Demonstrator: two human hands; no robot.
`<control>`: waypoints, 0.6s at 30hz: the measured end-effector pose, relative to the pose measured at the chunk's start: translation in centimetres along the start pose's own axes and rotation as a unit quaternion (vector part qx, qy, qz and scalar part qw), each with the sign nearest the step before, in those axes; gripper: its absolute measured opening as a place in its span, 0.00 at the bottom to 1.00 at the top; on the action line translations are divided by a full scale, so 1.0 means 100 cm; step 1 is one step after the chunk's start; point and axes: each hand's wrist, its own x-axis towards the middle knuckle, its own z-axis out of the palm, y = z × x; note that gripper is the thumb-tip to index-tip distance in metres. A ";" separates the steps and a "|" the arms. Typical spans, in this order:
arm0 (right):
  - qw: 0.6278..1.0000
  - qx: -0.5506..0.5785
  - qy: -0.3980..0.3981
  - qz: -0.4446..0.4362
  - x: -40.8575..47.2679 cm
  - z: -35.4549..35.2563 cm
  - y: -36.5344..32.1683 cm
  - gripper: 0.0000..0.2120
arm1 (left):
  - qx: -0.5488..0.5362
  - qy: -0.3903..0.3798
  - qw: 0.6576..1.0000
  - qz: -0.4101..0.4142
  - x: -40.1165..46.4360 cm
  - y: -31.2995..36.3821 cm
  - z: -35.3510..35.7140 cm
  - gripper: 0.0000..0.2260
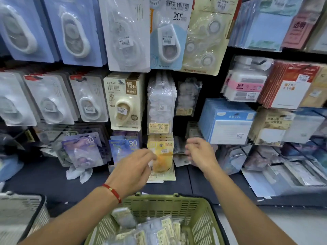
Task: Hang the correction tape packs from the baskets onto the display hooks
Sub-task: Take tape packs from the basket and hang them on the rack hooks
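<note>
A yellow correction tape pack (162,156) hangs at the front of a low hook row, just above the dark shelf ledge. My left hand (134,167), with a red cord at the wrist, reaches to the pack's left edge, and its curled fingers pinch that edge. My right hand (200,152) hovers to the right of the pack with loosely curled fingers and holds nothing; it is blurred. Below my arms stands a green basket (200,214) with several clear-wrapped correction tape packs (155,230) in it.
Full hooks of correction tape packs (123,101) cover the wall above and to the left. Blue "30" packs (125,147) hang just left of the yellow one. Notepads and paper goods (228,121) fill the right shelves. A grey basket (21,209) sits at the lower left.
</note>
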 end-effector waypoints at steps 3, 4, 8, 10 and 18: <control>0.996 -0.017 -0.070 0.050 -0.035 -0.006 0.051 0.08 | -0.020 -0.117 0.992 -0.032 -0.054 -0.005 0.025 0.15; 0.992 -0.044 -0.096 0.065 -0.046 -0.006 0.069 0.07 | -0.017 -0.164 0.985 -0.045 -0.072 -0.009 0.033 0.16; 0.897 -0.339 -0.278 0.052 -0.088 0.008 0.136 0.08 | 0.103 -0.314 0.937 -0.112 -0.138 -0.022 0.060 0.20; 0.838 -0.404 -0.360 0.069 -0.105 0.023 0.162 0.08 | 0.119 -0.333 0.919 -0.176 -0.167 -0.028 0.070 0.23; 0.804 -0.502 -0.310 -0.070 -0.145 0.091 0.243 0.31 | 0.095 -0.301 0.909 -0.272 -0.223 -0.013 0.098 0.27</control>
